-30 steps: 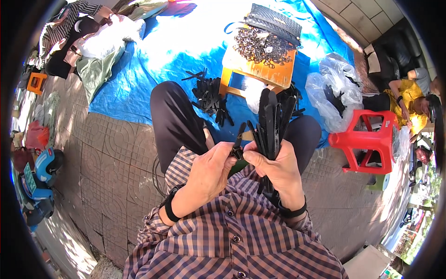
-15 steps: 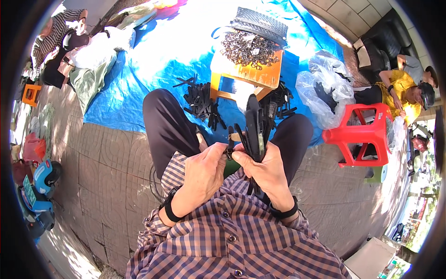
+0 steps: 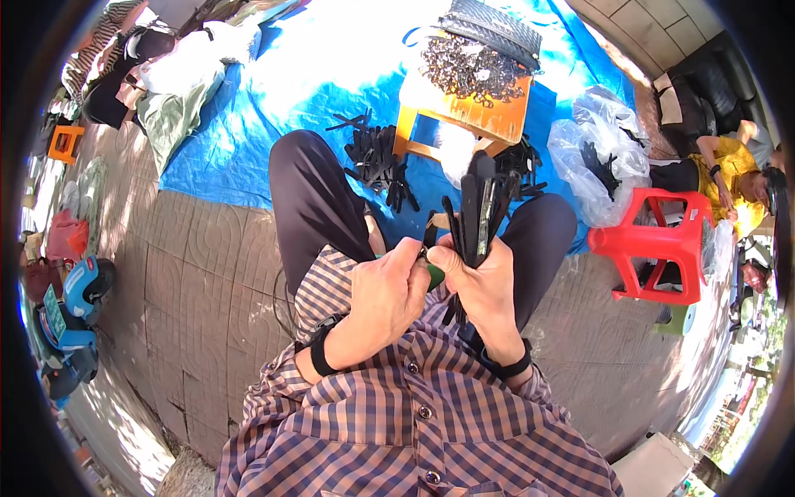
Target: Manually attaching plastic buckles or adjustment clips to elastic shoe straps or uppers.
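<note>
My right hand (image 3: 483, 286) is closed around an upright bundle of flat black straps (image 3: 474, 207), their ends fanning out above and below the fist. My left hand (image 3: 387, 286) is closed in a pinch beside it, thumb and forefinger on the end of a black strap with a small dark fitting, where both thumbs meet. A green patch shows just under the fingertips; what it belongs to is mostly hidden. Beyond my knees, more black straps (image 3: 377, 157) lie in a loose pile on the blue tarp (image 3: 240, 153).
An orange stool (image 3: 497, 116) bears a heap of small shiny dark fittings (image 3: 468, 70) and a black woven bag (image 3: 489, 33). To the right stand a clear plastic bag (image 3: 580, 166) with black pieces inside and a red stool (image 3: 654, 240). A person in yellow (image 3: 729, 186) sits beyond.
The view has shifted, so the scene sits farther right and my hands with it. Both hands stay close together; the small piece between the fingertips has turned and is now more covered.
</note>
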A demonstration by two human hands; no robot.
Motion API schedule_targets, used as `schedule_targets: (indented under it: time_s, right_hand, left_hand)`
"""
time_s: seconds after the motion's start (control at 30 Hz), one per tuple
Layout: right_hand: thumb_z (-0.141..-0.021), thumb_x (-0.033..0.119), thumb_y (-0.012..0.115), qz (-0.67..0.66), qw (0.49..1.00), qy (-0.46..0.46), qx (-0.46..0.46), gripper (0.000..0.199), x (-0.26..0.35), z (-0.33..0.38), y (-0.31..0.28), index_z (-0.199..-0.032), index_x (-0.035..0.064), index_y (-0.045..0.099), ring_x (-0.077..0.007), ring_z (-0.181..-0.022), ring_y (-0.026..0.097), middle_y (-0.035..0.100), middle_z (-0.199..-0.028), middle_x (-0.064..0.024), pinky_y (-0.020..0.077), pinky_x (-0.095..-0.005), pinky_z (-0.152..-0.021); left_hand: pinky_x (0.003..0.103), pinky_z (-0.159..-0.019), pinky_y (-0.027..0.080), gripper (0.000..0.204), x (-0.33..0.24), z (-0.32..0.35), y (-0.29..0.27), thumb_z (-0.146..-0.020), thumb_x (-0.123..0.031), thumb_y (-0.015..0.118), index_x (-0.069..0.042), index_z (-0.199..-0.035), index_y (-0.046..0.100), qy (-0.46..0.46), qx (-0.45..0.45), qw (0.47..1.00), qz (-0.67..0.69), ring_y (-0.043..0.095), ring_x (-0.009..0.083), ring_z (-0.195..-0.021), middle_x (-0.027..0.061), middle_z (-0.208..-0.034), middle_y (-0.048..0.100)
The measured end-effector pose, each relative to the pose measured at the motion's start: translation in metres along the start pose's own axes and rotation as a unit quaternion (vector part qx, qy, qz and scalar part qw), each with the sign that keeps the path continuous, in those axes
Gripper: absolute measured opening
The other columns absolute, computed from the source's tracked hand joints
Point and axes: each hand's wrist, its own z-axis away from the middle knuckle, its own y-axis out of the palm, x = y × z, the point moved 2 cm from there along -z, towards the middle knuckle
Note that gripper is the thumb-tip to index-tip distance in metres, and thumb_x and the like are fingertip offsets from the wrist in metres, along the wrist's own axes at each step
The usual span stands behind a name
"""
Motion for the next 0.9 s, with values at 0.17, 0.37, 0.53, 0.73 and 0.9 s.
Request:
schedule_targets:
  time_s: [0.17, 0.37, 0.53, 0.73, 0.9]
  right_hand:
    - [-0.08, 0.015, 0.07, -0.13, 0.991, 0.011, 0.005, 0.023, 0.004, -0.011, -0.016, -0.094, -0.0004, 0.06, -0.0061, -0.061, 0.054, 0.055, -0.06, 0.0026, 0.0443, -0.0203, -0.055]
    - [-0.078, 0.017, 0.066, 0.05, 0.995, -0.01, 0.083, 0.025, 0.028, -0.011, -0.01, -0.096, 0.0006, 0.059, -0.0085, -0.074, 0.053, 0.061, -0.08, -0.0049, 0.0451, -0.0256, -0.067]
    - [-0.079, 0.024, 0.067, 0.198, 0.971, -0.106, 0.081, 0.048, 0.024, -0.008, -0.011, -0.113, -0.0063, 0.051, -0.0374, -0.097, 0.057, 0.057, -0.104, -0.0254, 0.0451, -0.0372, -0.084]
    - [-0.076, 0.029, 0.068, 0.199, 0.969, -0.072, 0.124, 0.053, 0.006, -0.017, -0.02, -0.112, -0.0061, 0.051, -0.0338, -0.093, 0.059, 0.06, -0.098, -0.0242, 0.0452, -0.0359, -0.081]
    - [-0.078, 0.026, 0.067, 0.125, 0.962, -0.063, 0.234, 0.042, 0.014, -0.017, -0.014, -0.106, -0.0032, 0.055, -0.0234, -0.078, 0.057, 0.062, -0.085, -0.0154, 0.0445, -0.0322, -0.072]
  left_hand:
    - [0.04, -0.047, 0.039, 0.011, -0.001, -0.012, 0.001, -0.082, -0.007, 0.048, -0.003, -0.074, 0.041, -0.02, 0.062, 0.987, 0.145, 0.052, 0.0364, -0.051, 0.0174, -0.058, 0.048]
    - [0.032, -0.054, 0.044, 0.037, 0.004, -0.009, -0.005, -0.08, -0.005, 0.046, -0.001, -0.115, 0.057, 0.003, 0.116, 0.987, 0.111, 0.059, 0.0263, -0.057, 0.0193, -0.066, 0.055]
    - [0.03, -0.05, 0.039, 0.021, 0.002, -0.011, -0.008, -0.08, -0.005, 0.044, 0.0, -0.096, 0.057, -0.015, 0.142, 0.983, 0.118, 0.047, 0.0187, -0.05, 0.014, -0.06, 0.047]
    - [0.029, -0.052, 0.036, 0.012, 0.004, -0.006, -0.001, -0.082, -0.006, 0.043, 0.002, -0.086, 0.051, 0.01, 0.161, 0.984, 0.07, 0.044, 0.0146, -0.055, 0.0117, -0.061, 0.046]
    - [0.028, -0.053, 0.037, 0.014, 0.002, 0.001, -0.004, -0.086, -0.009, 0.044, 0.002, -0.088, 0.052, -0.021, 0.168, 0.981, 0.099, 0.044, 0.0128, -0.057, 0.009, -0.063, 0.048]
